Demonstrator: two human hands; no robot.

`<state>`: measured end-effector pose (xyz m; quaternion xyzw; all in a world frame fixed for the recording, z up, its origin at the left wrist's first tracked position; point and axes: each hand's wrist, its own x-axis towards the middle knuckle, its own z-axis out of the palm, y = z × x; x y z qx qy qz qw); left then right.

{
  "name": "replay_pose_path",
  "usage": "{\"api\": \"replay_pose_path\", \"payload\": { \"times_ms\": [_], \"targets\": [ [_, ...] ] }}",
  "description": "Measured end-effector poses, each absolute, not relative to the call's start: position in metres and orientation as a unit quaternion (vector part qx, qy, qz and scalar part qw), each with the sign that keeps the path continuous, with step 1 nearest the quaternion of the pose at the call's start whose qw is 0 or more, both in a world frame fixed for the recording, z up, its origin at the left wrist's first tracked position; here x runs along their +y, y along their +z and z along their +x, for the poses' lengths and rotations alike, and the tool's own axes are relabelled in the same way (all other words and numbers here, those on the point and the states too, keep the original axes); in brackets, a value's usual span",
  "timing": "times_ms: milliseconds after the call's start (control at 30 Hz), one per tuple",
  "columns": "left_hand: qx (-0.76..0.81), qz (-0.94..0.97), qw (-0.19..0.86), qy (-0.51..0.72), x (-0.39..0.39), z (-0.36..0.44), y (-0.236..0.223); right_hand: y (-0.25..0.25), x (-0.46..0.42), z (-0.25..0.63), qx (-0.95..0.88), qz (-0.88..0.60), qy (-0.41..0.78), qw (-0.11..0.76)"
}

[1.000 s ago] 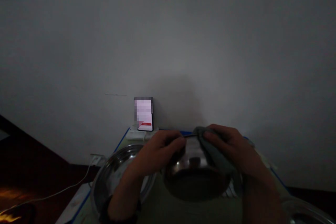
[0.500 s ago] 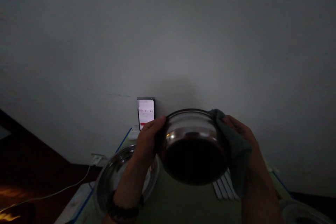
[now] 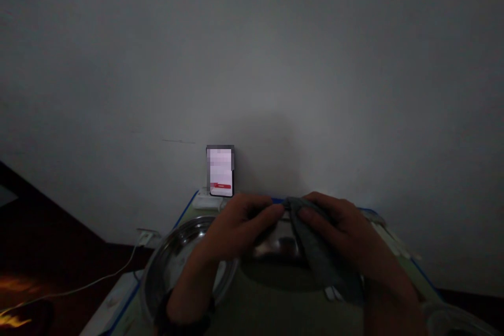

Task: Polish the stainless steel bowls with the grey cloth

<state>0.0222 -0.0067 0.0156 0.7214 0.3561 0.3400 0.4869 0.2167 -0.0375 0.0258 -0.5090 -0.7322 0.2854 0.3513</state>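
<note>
A shiny metal bowl (image 3: 280,244) is held tilted over the table, its outer side toward me. My left hand (image 3: 246,226) grips its upper rim, thumb on the near side. A grey-green cloth (image 3: 321,252) drapes over the rim on the right and hangs down the bowl's side. My right hand (image 3: 340,226) is closed on that cloth, pressing it against the rim. The bowl's right part is hidden behind the cloth and hand.
A larger steel basin (image 3: 157,268) stands on the table at left. A lit phone (image 3: 221,170) leans on the wall (image 3: 268,52) above a white power strip (image 3: 207,200). Pale utensils (image 3: 334,293) lie partly covered near the cloth. A clear container (image 3: 452,320) sits lower right.
The bowl has come down and turned, so its dark underside shows less. Both hands have moved closer together along its rim, the right one carrying the cloth.
</note>
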Motion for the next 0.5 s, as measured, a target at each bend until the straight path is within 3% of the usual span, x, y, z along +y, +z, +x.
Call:
{"api": "replay_pose_path", "payload": {
  "times_ms": [267,500],
  "targets": [
    [0.319,0.563,0.616,0.449,-0.001,0.021,0.001,0.015,-0.035,0.234,-0.662,-0.480,0.339,0.466],
    [0.340,0.384,0.627,0.587,0.002,0.027,-0.003,-0.014,-0.020,0.244,-0.497,-0.451,0.385,0.634]
  ]
}}
